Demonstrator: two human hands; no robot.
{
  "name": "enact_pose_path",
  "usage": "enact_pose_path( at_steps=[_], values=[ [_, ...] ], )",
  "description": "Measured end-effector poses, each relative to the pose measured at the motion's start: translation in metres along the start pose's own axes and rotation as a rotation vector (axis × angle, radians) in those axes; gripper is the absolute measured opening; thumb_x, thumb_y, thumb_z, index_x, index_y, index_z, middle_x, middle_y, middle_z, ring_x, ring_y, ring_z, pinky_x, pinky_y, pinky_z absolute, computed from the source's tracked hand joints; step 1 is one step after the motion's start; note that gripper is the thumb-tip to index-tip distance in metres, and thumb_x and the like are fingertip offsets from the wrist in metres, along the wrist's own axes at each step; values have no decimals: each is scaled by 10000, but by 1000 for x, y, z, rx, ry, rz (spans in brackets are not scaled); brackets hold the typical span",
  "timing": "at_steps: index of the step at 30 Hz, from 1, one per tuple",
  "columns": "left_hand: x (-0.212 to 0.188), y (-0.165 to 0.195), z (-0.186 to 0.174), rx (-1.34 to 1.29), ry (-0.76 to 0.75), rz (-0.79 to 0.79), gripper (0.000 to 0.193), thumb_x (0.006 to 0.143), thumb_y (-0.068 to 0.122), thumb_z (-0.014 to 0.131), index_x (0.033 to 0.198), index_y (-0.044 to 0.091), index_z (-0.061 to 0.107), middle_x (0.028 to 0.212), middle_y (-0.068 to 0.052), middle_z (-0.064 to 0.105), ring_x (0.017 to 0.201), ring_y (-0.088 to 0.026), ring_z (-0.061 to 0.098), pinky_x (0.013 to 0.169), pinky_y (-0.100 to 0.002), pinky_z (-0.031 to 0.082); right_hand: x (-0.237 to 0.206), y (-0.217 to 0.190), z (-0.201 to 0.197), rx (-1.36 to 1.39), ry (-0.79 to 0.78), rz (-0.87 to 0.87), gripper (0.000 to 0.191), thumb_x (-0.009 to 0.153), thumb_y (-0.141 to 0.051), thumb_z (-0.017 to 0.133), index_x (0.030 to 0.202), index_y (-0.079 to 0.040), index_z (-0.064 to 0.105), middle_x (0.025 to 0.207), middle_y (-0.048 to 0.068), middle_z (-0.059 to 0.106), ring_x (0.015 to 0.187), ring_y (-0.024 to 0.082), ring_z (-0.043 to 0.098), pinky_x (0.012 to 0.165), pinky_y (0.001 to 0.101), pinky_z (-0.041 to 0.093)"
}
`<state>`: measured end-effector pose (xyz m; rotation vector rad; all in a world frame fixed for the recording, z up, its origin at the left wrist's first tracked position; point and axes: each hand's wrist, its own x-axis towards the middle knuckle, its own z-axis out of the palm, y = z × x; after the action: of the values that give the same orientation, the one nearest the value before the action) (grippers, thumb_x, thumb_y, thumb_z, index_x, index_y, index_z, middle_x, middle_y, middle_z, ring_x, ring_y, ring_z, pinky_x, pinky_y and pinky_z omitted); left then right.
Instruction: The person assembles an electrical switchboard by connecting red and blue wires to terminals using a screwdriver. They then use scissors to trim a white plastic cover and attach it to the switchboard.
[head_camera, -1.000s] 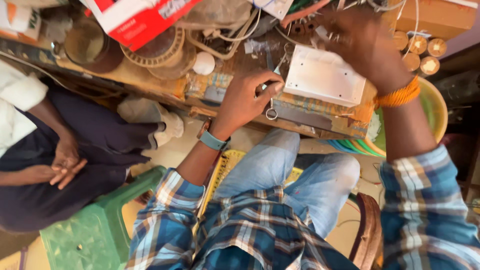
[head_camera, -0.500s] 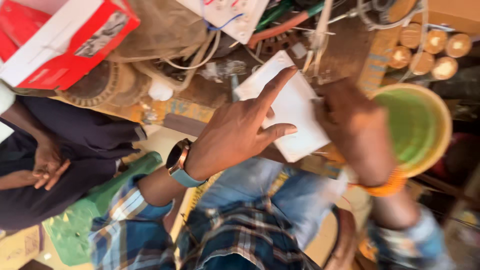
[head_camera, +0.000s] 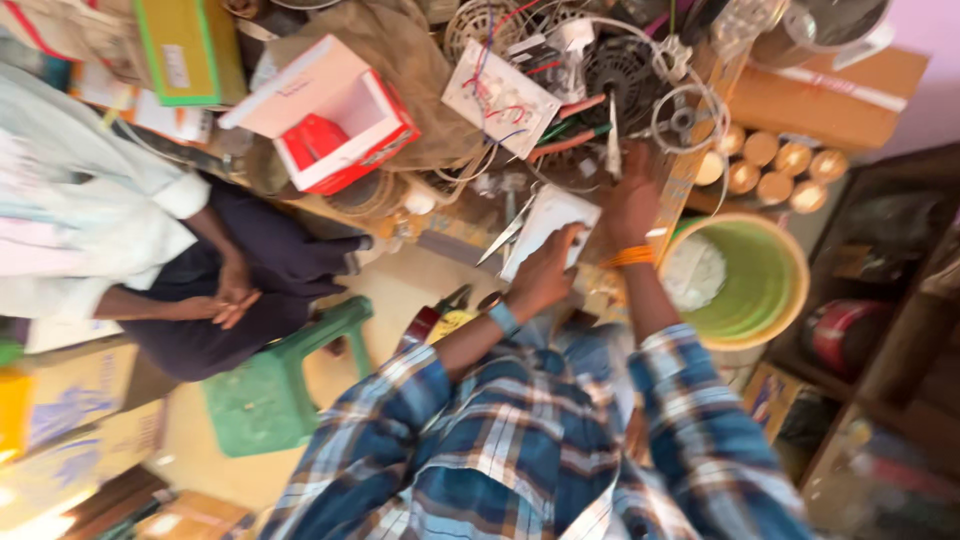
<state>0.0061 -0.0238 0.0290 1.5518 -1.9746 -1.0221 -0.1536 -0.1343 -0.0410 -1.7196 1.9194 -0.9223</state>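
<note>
Since half a second ago, the view has pulled back and tilted; both hands now sit farther up the picture, over the cluttered workbench (head_camera: 450, 235). White square plate (head_camera: 552, 222), probably a switch plate, has gone from being held out in front of the lap to lying at the bench edge. Left hand (head_camera: 540, 275), wrist in a blue-strapped watch (head_camera: 503, 318), curls over the plate's lower edge, fingers folded onto it, holding it down. Right hand (head_camera: 632, 205), orange bangle (head_camera: 628, 257) at the wrist, rests just beyond the plate's right side among wires; whether it grips anything, cannot tell — blurred. Metal scissors or tweezers (head_camera: 510, 232) lie touching the plate's left side.

Judgement: plate looks to be steadied for work on the bench rather than carried.

Around: green plastic tub (head_camera: 760, 275) just right of the right forearm; open red-and-white carton (head_camera: 335, 120) up left; white wired board (head_camera: 500, 98) above the plate; another person seated at left on a green stool (head_camera: 270, 400), hands folded in the lap.
</note>
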Motion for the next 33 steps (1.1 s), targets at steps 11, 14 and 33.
enact_pose_path(
  at_steps=[11, 14, 33],
  values=[
    [-43, 44, -44, -1179, -173, -253, 472, 985, 173, 764, 1358, 33, 510, 1093, -92, 679, 905, -164, 709, 760, -318, 595, -143, -70, -216, 467, -377, 330, 276, 1012, 10, 645, 1283, -30, 675, 903, 49, 677, 755, 96, 572, 657, 256, 457],
    [-52, 63, -45, -1278, -264, -258, 346, 1020, 258, 729, 1249, 13, 649, 1018, -63, 728, 884, -124, 711, 709, -275, 600, -164, -98, -218, 821, -290, 372, 260, 1028, -40, 652, 1286, -7, 655, 949, 62, 682, 808, 130, 620, 752, 279, 517],
    [-53, 2, -6, 262, 87, -66, 510, 804, 218, 771, 1283, 86, 655, 1210, -141, 677, 1043, -320, 601, 782, -403, 548, -192, 8, -223, 1319, -332, 500, 482, 1140, -477, 544, 1482, -140, 499, 724, -68, 326, 581, 40, 331, 558, 224, 291]
  ],
)
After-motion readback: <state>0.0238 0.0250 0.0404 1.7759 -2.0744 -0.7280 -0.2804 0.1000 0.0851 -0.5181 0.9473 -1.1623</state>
